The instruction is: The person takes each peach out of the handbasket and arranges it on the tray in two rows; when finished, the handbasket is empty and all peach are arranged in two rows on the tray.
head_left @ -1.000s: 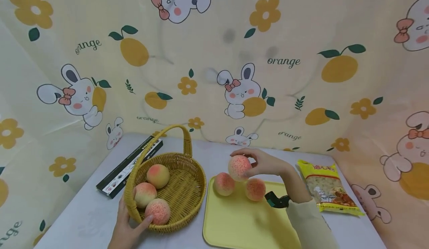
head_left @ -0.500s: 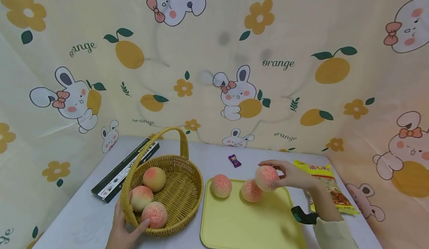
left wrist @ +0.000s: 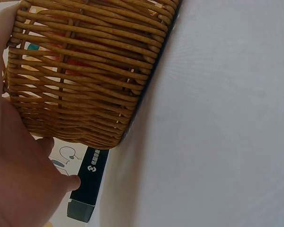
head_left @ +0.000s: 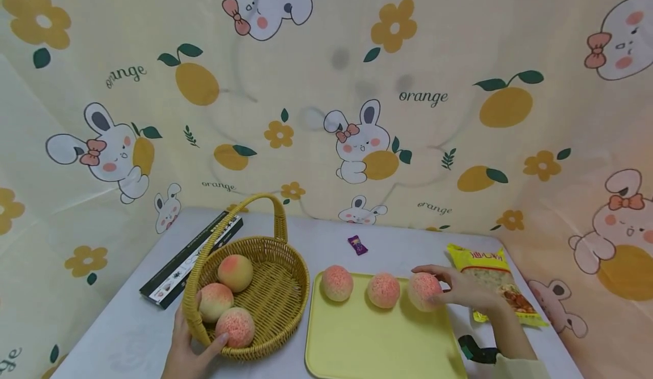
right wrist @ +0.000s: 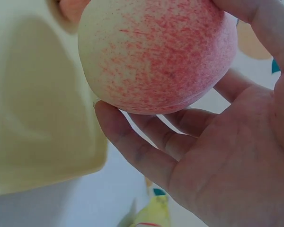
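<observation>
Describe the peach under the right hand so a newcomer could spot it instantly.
Find the yellow tray right of the wicker basket. Three peaches line its far edge; the one meant is rightmost, nearest the snack packet, and the only one gripped by the right hand.

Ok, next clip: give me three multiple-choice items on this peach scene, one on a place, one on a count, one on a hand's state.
1. Where does the small purple wrapped candy lie?
A. in the woven wicker basket
B. on the grey table behind the pale yellow tray
C. on the snack bag

2. How many pink-speckled peaches are in the woven wicker basket?
A. three
B. one
C. five

3. What is the right hand doing?
A. resting flat on the table
B. gripping the basket handle
C. holding the rightmost peach at the pale yellow tray

Answers: 1 B, the candy sits on the bare grey table beyond the tray. 2 A, three show in the head view. 3 C, the fingers curl round it in the right wrist view.
</observation>
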Action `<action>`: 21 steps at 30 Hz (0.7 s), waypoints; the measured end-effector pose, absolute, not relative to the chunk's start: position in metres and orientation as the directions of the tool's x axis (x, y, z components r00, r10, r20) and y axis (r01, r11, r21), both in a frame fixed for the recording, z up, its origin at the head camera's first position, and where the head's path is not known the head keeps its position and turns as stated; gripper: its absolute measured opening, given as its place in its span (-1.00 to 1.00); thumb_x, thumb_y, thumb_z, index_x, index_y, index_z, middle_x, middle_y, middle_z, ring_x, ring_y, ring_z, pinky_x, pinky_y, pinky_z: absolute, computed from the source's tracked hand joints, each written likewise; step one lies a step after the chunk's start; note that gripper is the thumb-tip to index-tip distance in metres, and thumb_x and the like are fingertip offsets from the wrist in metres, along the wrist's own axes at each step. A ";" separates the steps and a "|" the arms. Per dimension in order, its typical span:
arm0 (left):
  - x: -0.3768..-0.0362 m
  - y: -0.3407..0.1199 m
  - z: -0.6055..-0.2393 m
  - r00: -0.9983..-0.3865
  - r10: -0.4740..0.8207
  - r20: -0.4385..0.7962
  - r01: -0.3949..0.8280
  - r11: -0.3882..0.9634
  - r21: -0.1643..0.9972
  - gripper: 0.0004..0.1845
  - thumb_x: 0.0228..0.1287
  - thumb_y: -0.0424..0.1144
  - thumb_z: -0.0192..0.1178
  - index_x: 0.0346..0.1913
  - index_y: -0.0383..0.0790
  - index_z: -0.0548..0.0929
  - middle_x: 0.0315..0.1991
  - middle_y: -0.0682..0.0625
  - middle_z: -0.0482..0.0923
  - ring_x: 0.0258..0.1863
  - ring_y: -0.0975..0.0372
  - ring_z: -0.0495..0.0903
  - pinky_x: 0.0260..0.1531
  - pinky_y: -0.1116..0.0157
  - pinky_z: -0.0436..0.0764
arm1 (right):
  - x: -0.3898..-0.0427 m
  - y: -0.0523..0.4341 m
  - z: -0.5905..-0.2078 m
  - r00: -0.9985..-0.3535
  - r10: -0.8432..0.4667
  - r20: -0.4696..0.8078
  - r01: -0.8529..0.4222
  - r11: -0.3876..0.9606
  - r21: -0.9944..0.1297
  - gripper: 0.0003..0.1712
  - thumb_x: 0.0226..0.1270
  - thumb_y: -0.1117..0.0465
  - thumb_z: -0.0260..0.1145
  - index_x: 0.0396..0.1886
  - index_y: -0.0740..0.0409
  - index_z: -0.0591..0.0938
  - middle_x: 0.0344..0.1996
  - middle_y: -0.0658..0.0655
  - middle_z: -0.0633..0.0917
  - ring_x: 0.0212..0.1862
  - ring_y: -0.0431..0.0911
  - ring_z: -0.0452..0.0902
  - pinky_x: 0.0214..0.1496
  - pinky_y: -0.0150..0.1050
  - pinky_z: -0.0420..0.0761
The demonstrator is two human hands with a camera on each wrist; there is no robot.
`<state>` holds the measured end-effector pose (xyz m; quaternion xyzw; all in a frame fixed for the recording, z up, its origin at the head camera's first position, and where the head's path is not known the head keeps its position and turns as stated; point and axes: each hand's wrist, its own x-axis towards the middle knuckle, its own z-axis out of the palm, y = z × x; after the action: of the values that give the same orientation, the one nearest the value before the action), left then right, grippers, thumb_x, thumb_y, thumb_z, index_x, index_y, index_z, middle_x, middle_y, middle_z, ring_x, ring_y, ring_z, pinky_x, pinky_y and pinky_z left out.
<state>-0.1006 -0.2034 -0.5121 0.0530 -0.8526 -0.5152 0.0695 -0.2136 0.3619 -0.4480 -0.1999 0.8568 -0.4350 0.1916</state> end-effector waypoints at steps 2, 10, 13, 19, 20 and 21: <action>-0.101 -0.204 -0.513 -0.984 -0.162 0.070 -0.013 0.463 0.886 0.13 0.14 0.00 0.47 0.62 0.11 -0.08 0.57 -0.18 -0.34 0.49 -0.28 -0.18 0.22 -0.47 0.06 | -0.213 0.363 -0.452 -0.843 -0.513 -0.161 -0.167 0.535 -0.828 -0.32 0.32 0.09 0.40 0.40 0.13 0.46 0.34 0.25 0.46 0.33 0.25 0.26 0.24 0.37 0.34; -0.100 -0.204 -0.516 -0.979 -0.169 0.114 0.027 0.450 0.892 0.10 0.14 -0.08 0.48 0.62 0.10 -0.03 0.56 -0.19 -0.31 0.48 -0.28 -0.18 0.22 -0.47 0.05 | -0.214 0.363 -0.461 -0.829 -0.528 -0.185 -0.151 0.529 -0.835 -0.30 0.29 0.13 0.39 0.40 0.21 0.44 0.32 0.28 0.46 0.28 0.21 0.31 0.22 0.19 0.40; -0.100 -0.204 -0.515 -0.980 -0.171 0.099 0.012 0.448 0.894 0.10 0.15 -0.05 0.48 0.62 0.09 -0.03 0.56 -0.17 -0.30 0.48 -0.27 -0.17 0.22 -0.47 0.06 | -0.215 0.363 -0.464 -0.824 -0.536 -0.183 -0.155 0.524 -0.837 -0.31 0.30 0.14 0.38 0.39 0.23 0.44 0.30 0.27 0.48 0.27 0.19 0.32 0.22 0.17 0.39; -0.101 -0.204 -0.511 -0.985 -0.165 0.055 -0.028 0.464 0.885 0.13 0.15 0.02 0.47 0.62 0.09 -0.08 0.57 -0.17 -0.33 0.48 -0.28 -0.16 0.22 -0.46 0.06 | -0.215 0.364 -0.469 -0.820 -0.537 -0.198 -0.136 0.519 -0.844 -0.32 0.31 0.14 0.36 0.40 0.23 0.44 0.32 0.29 0.46 0.27 0.17 0.31 0.23 0.16 0.37; -0.101 -0.204 -0.510 -0.985 -0.163 0.059 -0.024 0.465 0.885 0.13 0.15 0.01 0.47 0.62 0.07 -0.07 0.57 -0.17 -0.34 0.48 -0.29 -0.16 0.22 -0.46 0.06 | -0.215 0.364 -0.469 -0.818 -0.540 -0.198 -0.139 0.520 -0.843 -0.31 0.31 0.14 0.36 0.40 0.23 0.44 0.32 0.31 0.45 0.27 0.18 0.31 0.23 0.17 0.37; -0.101 -0.204 -0.510 -0.985 -0.162 0.063 -0.020 0.468 0.883 0.13 0.15 0.00 0.47 0.62 0.06 -0.07 0.57 -0.17 -0.34 0.48 -0.29 -0.16 0.22 -0.46 0.06 | -0.215 0.365 -0.469 -0.817 -0.541 -0.200 -0.135 0.517 -0.845 -0.31 0.31 0.13 0.35 0.40 0.24 0.43 0.33 0.32 0.44 0.27 0.18 0.30 0.22 0.16 0.38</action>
<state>-0.1008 -0.2043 -0.5101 0.0534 -0.8540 -0.5129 0.0690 -0.2148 0.3647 -0.4688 -0.2010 0.8410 -0.4486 0.2260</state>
